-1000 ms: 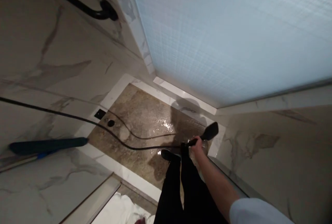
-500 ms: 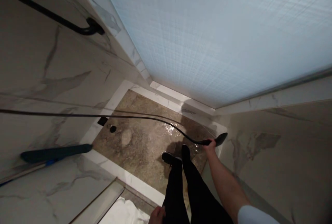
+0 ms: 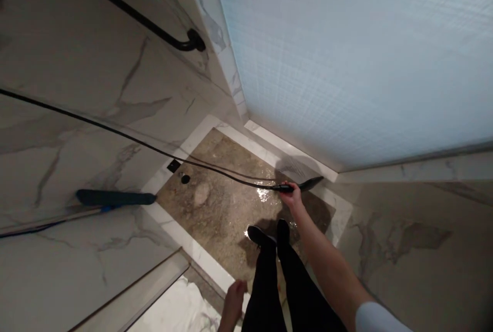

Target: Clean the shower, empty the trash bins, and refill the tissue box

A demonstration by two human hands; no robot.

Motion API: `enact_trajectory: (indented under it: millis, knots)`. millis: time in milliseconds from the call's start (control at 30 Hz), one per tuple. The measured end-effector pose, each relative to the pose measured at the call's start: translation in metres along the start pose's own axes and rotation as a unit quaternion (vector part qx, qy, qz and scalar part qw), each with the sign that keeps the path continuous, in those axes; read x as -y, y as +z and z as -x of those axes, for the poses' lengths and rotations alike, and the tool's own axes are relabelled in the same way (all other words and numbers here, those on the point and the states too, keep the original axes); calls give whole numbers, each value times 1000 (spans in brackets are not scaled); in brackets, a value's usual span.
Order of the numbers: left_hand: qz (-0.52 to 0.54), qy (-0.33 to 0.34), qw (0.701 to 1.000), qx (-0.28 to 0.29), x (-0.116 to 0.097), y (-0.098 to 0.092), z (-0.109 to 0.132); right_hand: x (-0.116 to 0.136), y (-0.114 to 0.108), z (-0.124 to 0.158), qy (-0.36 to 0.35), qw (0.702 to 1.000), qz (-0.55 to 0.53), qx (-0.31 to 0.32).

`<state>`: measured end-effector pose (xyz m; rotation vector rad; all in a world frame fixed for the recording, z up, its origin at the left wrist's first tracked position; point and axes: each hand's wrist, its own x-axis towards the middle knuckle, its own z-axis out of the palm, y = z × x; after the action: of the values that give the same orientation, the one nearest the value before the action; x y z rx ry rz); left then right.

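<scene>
My right hand is wrapped around the handle of a black hand-held shower head, above the wet floor at the right end of the shower. A black hose runs from the handle leftward across the view, out past the left edge. Thin pale streaks show by the head over the shadow near the ledge. Low in the view, my left hand hangs beside my left leg, fingers curled in, with no object showing in it. Wet patches shine on the brown stone-like floor.
A dark green brush or broom head with a blue fitting leans at the left wall. A black grab bar is fixed above. A round drain lies in the floor. Frosted glass rises behind a white ledge; white cloth-like material lies lower left.
My right hand has moved left and up with the shower head, which now lies flatter. The hose slants more at left. My left hand has risen further into view, and the camera has turned left.
</scene>
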<state>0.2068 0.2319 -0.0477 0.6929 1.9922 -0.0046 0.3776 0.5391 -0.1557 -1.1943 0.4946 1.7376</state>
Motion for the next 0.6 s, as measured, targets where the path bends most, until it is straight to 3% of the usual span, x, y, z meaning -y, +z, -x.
enact_trajectory:
  millis: [100, 200, 300, 367, 467, 533, 600]
  knots:
    - [-8, 100, 994, -45, -76, -38, -22, -21, 16, 14, 25, 999, 36, 23]
    - [-34, 218, 968, -121, -153, -88, -45, -42, 28, 38, 25, 991, 111, 68]
    - [-38, 262, 955, -134, -206, -130, -70, -61, 42, 65, -29, 971, 217, 100]
    - [-24, 284, 954, -90, -228, -148, -88, -75, 52, 82, -92, 945, 293, 113]
    - [25, 296, 954, -46, -244, -161, -104, -97, 67, 101, -194, 876, 399, 190]
    - [79, 300, 948, -76, -247, -169, -105, -111, 74, 110, -248, 826, 440, 249]
    - [141, 313, 930, -130, -246, -179, -98, -125, 76, 116, -268, 795, 464, 285]
